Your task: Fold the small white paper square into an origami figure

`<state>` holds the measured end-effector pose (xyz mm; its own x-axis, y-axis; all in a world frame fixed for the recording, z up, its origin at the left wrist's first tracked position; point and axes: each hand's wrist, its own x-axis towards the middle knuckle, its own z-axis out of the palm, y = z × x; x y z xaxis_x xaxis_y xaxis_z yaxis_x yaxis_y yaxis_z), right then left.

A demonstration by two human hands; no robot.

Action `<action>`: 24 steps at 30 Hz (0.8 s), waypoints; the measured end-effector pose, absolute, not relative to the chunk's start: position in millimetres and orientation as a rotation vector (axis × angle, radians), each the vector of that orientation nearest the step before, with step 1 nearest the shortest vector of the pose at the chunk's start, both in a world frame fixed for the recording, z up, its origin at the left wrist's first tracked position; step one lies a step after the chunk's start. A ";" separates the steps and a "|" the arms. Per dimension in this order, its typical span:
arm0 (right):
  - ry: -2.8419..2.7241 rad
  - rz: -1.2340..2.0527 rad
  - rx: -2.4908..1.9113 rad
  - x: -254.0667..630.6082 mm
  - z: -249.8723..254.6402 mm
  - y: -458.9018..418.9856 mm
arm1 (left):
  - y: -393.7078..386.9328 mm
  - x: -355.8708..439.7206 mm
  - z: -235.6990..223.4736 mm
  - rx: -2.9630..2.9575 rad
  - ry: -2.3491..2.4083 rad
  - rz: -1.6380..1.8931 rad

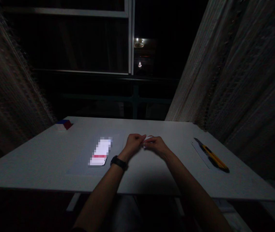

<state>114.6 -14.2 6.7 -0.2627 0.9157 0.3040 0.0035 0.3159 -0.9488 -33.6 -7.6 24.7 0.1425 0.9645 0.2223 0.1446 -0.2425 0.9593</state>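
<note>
Above the middle of the white table (132, 174), both hands are close together. A small piece of white paper (148, 138) shows between their fingertips, mostly covered by the fingers. My left hand (135, 141), with a dark watch (118, 163) on the wrist, is closed, its thumb and fingertips meeting at the paper's left side. From the other side, my right hand (158, 145) pinches the paper between thumb and fingers. The dim light hides the paper's exact shape and folds.
A lit phone (101, 151), its screen blurred out, lies on a pale sheet (79, 164) to the left. Farther left sits a red, white and blue block (64, 124). A yellow and black utility knife (212, 156) lies at the right. Curtains (200, 61) flank the dark window.
</note>
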 end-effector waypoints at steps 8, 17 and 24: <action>-1.468 0.860 -0.944 110.4 6.2 -13.0 | -4.8 -34.3 22.7 1.556 1.072 1.246; -1.383 0.885 -0.927 110.6 6.3 -11.0 | -9.4 -33.3 25.2 1.648 0.999 1.210; -1.430 0.901 -0.907 110.5 10.2 -12.6 | -6.8 -32.6 24.8 1.643 1.141 1.305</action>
<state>110.5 -12.6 10.2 -0.0405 0.9143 0.4030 0.0311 0.4043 -0.9141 -32.6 -6.8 24.8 0.0889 0.9422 0.3232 0.1944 -0.3346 0.9221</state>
